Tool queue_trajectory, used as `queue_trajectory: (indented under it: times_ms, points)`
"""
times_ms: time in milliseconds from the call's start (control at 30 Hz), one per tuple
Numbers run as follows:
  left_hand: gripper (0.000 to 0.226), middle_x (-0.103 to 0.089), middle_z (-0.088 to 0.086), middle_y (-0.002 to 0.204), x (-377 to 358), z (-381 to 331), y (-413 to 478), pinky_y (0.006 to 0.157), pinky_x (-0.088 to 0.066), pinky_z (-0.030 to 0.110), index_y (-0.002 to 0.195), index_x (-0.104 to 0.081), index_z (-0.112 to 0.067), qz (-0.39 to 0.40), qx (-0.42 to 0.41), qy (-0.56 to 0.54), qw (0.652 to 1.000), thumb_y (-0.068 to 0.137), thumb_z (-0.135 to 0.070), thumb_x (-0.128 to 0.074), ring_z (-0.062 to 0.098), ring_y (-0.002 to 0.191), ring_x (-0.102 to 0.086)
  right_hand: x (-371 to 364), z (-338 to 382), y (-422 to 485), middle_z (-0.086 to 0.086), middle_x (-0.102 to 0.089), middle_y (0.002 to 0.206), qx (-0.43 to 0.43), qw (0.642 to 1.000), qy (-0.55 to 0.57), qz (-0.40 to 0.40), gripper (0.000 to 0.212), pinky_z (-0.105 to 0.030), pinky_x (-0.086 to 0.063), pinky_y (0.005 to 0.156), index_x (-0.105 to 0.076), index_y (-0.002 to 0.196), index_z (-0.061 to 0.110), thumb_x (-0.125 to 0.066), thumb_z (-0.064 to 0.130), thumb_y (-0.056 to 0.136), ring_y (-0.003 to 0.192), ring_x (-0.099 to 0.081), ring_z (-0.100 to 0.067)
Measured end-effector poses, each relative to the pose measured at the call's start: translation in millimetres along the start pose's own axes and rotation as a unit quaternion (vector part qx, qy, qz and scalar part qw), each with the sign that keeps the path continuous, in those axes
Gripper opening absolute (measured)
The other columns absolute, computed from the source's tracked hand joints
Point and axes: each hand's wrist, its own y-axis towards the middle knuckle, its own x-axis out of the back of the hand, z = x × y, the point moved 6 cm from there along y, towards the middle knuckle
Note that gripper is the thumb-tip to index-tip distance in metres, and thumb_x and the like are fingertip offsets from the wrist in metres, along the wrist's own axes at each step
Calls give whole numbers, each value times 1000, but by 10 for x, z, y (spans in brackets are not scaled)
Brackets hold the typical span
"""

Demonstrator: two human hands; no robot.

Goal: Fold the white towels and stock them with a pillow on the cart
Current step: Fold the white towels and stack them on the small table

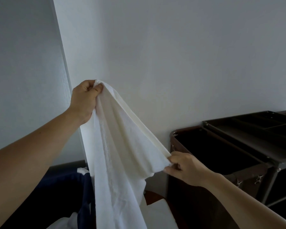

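White towel [119, 146] hanging in air before wall, left of cart [234, 144], stretching between both hands, tail drooping low.
Left hand [86, 100] raised, gripping top corner in curled fingers.
Right hand [186, 169] lower, pinching hem edge between thumb and fingertips.
Judging: terry looking soft, limp, light, neither slippery nor fragile; sagging wherever unsupported.
Best taking hold at corners along hem, pulling edge taut for folding.

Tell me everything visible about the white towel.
The white towel is plain terry-like cloth, unfolded, held in the air before a pale wall. The left hand pinches one top corner high up; the right hand pinches the hemmed edge lower, so that edge slants down to the right. The rest hangs in loose folds past the frame's bottom.
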Motion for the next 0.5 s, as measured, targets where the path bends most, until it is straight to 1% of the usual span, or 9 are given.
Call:
queue_trajectory:
  times_ms: [100,167,233,267,300,333,367,433,500]
  points:
    - [14,-72,-9,88,188,119,63,97,-54,45,85,-75,-35,10,11,38,999,74,-44,-74,15,89,-67,282,-113,-14,16,-59,83,-29,998,-2,-50,15,-12,-45,58,-62,87,36,-61,50,91,77,-58,3]
    - [22,-73,-9,89,297,190,106,96,-54,45,85,-76,-37,19,20,53,998,68,-51,-74,15,89,-68,584,-176,48,13,-61,73,-56,993,10,-101,21,-12,-40,53,-60,76,36,-66,51,88,69,-59,0]
    - [24,-74,-9,91,421,231,175,92,-55,42,86,-75,-37,19,22,67,997,68,-53,-74,14,87,-69,939,-153,190,20,-63,70,-65,990,6,-128,21,-12,-38,51,-60,72,40,-66,52,89,63,-59,3]
    - [21,-74,-8,89,484,228,216,89,-55,42,85,-75,-38,12,22,74,997,70,-53,-73,16,86,-68,1121,-96,287,26,-62,69,-65,989,6,-133,21,-12,-39,52,-59,71,43,-65,50,90,63,-59,4]
    - [17,-72,-7,88,548,216,266,86,-53,44,84,-74,-39,1,22,79,997,73,-52,-72,19,86,-65,1307,-28,389,26,-63,68,-64,987,11,-147,22,-18,-45,56,-59,70,45,-66,47,91,63,-60,2]
    - [14,-71,-6,87,610,193,320,83,-52,45,83,-73,-38,-9,21,88,996,77,-51,-70,22,85,-63,1495,45,492,21,-63,65,-63,983,17,-173,24,-26,-49,60,-58,69,45,-66,44,92,62,-61,-2]
    - [14,-70,-3,87,667,159,366,82,-51,45,84,-71,-35,-18,16,104,994,82,-49,-68,24,84,-62,1661,127,595,17,-63,63,-59,978,17,-201,24,-30,-49,60,-58,69,44,-66,42,92,62,-61,-8]
    - [16,-69,8,94,782,100,393,82,-53,48,89,-66,-26,-19,6,147,989,94,-41,-62,27,82,-63,1873,319,762,10,-60,61,-48,974,10,-220,24,-29,-41,57,-56,71,36,-64,40,93,63,-58,-11]
    - [18,-69,14,94,889,108,316,70,-56,43,90,-62,-19,-8,13,177,984,100,-33,-57,25,76,-65,1943,492,863,11,-57,70,-37,984,-23,-172,25,-27,-36,57,-51,74,30,-64,38,94,65,-54,-9]
